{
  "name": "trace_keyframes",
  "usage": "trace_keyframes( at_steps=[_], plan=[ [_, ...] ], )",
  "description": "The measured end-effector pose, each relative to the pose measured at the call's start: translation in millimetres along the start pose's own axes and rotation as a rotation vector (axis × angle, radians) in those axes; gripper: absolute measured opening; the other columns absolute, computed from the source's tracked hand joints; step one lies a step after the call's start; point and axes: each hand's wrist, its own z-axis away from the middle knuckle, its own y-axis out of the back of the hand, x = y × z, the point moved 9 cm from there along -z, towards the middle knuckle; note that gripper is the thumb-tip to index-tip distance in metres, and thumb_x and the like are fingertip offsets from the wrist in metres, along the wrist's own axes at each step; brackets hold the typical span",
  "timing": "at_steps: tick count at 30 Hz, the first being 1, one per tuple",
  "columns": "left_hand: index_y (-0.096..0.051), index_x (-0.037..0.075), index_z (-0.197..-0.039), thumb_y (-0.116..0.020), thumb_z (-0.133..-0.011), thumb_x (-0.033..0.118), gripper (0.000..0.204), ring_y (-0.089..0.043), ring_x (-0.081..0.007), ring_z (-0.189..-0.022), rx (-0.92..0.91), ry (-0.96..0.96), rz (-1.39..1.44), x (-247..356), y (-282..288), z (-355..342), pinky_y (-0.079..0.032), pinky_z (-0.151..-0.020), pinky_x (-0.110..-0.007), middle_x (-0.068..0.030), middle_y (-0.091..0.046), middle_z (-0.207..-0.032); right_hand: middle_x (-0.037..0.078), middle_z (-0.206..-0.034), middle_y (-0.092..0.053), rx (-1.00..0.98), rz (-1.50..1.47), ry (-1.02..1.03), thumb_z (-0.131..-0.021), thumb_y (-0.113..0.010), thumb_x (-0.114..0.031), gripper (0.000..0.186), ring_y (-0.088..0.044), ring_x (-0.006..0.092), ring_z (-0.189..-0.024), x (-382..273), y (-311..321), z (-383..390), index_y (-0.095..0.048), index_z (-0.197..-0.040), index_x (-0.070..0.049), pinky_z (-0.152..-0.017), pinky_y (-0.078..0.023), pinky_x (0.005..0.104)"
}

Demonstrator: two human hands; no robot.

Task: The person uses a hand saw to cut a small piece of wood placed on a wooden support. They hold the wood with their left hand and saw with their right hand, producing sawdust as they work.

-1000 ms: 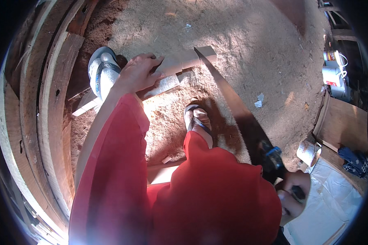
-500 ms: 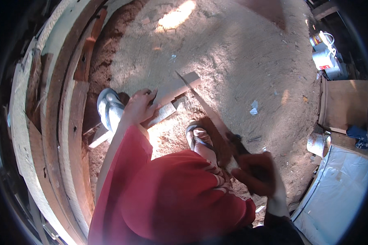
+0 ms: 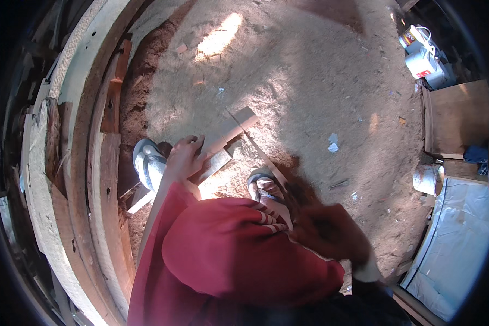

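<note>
My left hand grips a pale plank, fingers bent over it. The plank lies across a second flat piece of wood near the ground, beside my sandalled left foot. My right hand, blurred and shadowed, is closed on a handsaw's handle. The long saw blade crosses the plank near its far end. My sandalled right foot stands beneath it, and my red clothing hides part of my legs.
Stacked rough timber boards line the left. White pails sit at upper right, a smaller bucket below them, beside a plywood panel and a pale sheet. The sawdust-covered ground has scattered scraps.
My right hand with the saw has moved left and upward from the lower right. The whole view has shifted, so the plank and feet appear lower; my left hand stays on the plank.
</note>
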Motion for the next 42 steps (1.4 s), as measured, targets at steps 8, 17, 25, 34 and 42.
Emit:
trace_keyframes(
  at_steps=[8, 17, 25, 34, 42],
  plan=[
    [-0.064, 0.008, -0.142, -0.073, -0.091, 0.035, 0.059, -0.065, -0.0399, -0.115, -0.049, -0.008, 0.055, 17.4, 0.7, -5.6, -0.053, -0.099, -0.049, -0.0176, -0.068, -0.123, -0.003, -0.060, -0.048, 0.138, -0.147, 0.015, -0.091, -0.082, -0.007, 0.030, -0.042, 0.0040, -0.058, 64.8, -3.3, -13.5, -0.055, -0.079, -0.003, -0.050, -0.033, 0.0278],
    [-0.064, 0.007, -0.141, -0.072, -0.091, 0.035, 0.058, -0.065, -0.0398, -0.115, 0.012, -0.053, 0.059, 16.6, 3.4, -3.9, -0.053, -0.099, -0.048, -0.0180, -0.068, -0.119, -0.002, -0.062, -0.055, 0.116, 0.146, -0.075, -0.091, -0.084, -0.012, 0.020, -0.046, 0.0041, -0.059, 58.6, 4.1, -19.3, -0.069, -0.098, 0.001, -0.050, -0.036, 0.0279],
    [-0.063, 0.007, -0.142, -0.071, -0.092, 0.034, 0.057, -0.067, -0.0404, -0.112, 0.019, -0.081, 0.057, 8.9, 3.2, -1.5, -0.054, -0.098, -0.048, -0.0199, -0.068, -0.115, -0.003, -0.059, -0.051, 0.118, -0.041, -0.264, -0.092, -0.082, -0.011, 0.019, -0.047, 0.0027, -0.054, 36.3, 10.6, 7.0, -0.067, -0.086, -0.002, -0.046, -0.037, 0.0275],
    [-0.064, 0.010, -0.143, -0.073, -0.090, 0.035, 0.059, -0.067, -0.0421, -0.110, -0.004, -0.012, 0.067, 0.1, 4.5, 1.0, -0.055, -0.096, -0.050, -0.0211, -0.069, -0.111, -0.003, -0.059, -0.053, -0.035, 0.280, -0.119, -0.090, -0.084, -0.014, 0.020, -0.048, 0.0046, -0.054, -4.5, 0.9, 9.0, -0.068, -0.086, -0.003, -0.048, -0.038, 0.0280],
    [-0.067, 0.004, -0.127, -0.077, -0.087, 0.035, 0.052, -0.066, -0.0437, -0.113, -0.024, 0.078, 0.139, -0.2, 9.6, 2.8, -0.053, -0.100, -0.052, -0.0219, -0.069, -0.112, -0.006, -0.066, -0.053, 0.030, 0.126, -0.128, -0.096, -0.078, -0.017, 0.019, -0.047, 0.0019, -0.061, 38.6, -8.0, -14.0, -0.067, -0.087, -0.004, -0.051, -0.037, 0.0264]
  ],
)
